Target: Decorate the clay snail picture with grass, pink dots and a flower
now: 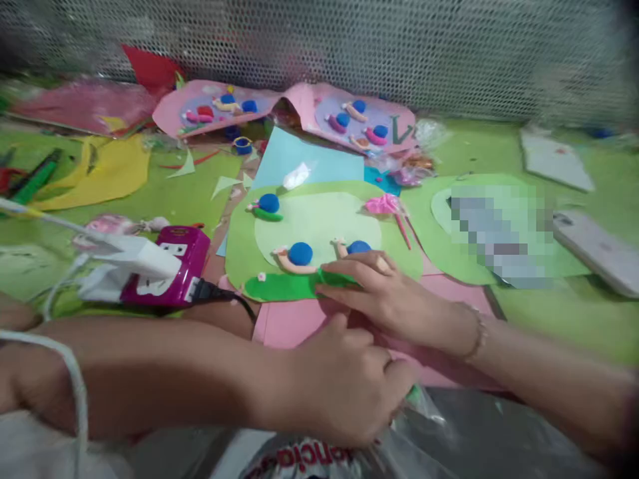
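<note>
My right hand (394, 299) rests over the lower right of a green paper sheet (239, 233), fingers stretched out and touching a bright green clay strip (279, 287). Just above the strip are clay snails with blue shells; one snail (300, 254) shows fully, another (357, 248) is partly behind my fingers. A third snail (268, 205) sits at the sheet's upper left. Below, my left hand (354, 382) is closed, its fingers curled at a clear plastic bag (424, 409) with a bit of green showing in it. The fingertips are mostly hidden.
A purple power adapter (192, 249) with plugs and cables stands at left. Pink paper cutouts (279, 100) with more clay snails lean at the back mesh (349, 46). Pink clay (383, 204) lies on the green sheet. A phone (596, 249) lies at right, beside a blurred-out area.
</note>
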Tool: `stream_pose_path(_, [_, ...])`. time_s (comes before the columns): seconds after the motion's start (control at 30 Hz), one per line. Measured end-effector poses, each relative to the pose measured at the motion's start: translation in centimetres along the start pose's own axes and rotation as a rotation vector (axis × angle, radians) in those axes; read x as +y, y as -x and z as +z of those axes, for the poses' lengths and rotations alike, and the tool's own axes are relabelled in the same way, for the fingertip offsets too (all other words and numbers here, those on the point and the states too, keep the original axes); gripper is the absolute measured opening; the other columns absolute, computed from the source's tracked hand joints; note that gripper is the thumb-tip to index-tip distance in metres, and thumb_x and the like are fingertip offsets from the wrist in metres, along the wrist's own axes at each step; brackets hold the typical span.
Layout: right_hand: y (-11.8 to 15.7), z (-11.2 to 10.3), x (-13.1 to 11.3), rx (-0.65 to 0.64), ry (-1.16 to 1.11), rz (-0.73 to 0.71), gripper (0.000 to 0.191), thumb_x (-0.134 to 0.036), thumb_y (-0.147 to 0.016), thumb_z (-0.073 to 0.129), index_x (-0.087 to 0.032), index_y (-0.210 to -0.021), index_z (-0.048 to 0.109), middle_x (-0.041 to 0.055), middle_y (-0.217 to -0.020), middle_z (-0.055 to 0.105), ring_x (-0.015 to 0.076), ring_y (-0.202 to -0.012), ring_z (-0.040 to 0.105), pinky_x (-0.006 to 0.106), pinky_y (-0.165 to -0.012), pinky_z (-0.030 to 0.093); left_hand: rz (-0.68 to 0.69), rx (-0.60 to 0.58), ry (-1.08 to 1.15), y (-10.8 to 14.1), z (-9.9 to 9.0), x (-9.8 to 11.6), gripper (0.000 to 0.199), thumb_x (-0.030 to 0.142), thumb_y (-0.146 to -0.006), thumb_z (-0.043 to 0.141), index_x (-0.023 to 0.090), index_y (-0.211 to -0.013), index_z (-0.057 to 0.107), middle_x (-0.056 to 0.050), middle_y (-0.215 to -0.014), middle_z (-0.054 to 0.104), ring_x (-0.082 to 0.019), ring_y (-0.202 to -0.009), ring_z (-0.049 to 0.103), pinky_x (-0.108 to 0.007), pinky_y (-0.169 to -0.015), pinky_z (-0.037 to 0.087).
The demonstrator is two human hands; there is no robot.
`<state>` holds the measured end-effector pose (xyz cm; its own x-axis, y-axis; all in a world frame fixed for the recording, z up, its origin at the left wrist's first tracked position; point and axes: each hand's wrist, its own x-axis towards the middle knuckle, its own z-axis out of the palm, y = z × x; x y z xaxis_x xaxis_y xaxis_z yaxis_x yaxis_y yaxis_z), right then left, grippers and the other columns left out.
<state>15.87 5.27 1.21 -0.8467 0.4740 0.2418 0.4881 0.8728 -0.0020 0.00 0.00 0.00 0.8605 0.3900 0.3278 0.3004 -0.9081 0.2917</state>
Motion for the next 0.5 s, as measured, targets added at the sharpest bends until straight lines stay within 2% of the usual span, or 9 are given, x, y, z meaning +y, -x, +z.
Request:
stream_pose_path(0.23, [0.39,-0.15,-0.04,-0.034,0.098,-0.017,0.033,-0.027,-0.092,0.043,-0.027,-0.123,0.054,0.0018,-0.135,0.046,0.0243,-0.12,0.041,0.045,-0.097,0.039,-0.003,-0.005,0.003,-0.06,0.11,0.25,0.015,0.029,-0.085,0.046,0.017,-0.076,0.046,0.0,-0.065,0.06,-0.019,-0.057,0.052,-0.034,-0.052,0.028])
stream_pose_path(0.5, [0.43,-0.13,0.2,0.043,0.023,0.002,0.03,-0.021,-0.09,0.047,-0.023,-0.117,0.058,0.0081,-0.128,0.05,0.0251,-0.118,0.041,0.043,-0.091,0.039,-0.003,-0.035,0.01,-0.12,-0.14,0.19,0.017,0.029,-0.088,0.04,0.016,-0.079,0.047,-0.001,-0.064,0.059,-0.018,-0.057,0.053,-0.032,-0.055,0.029])
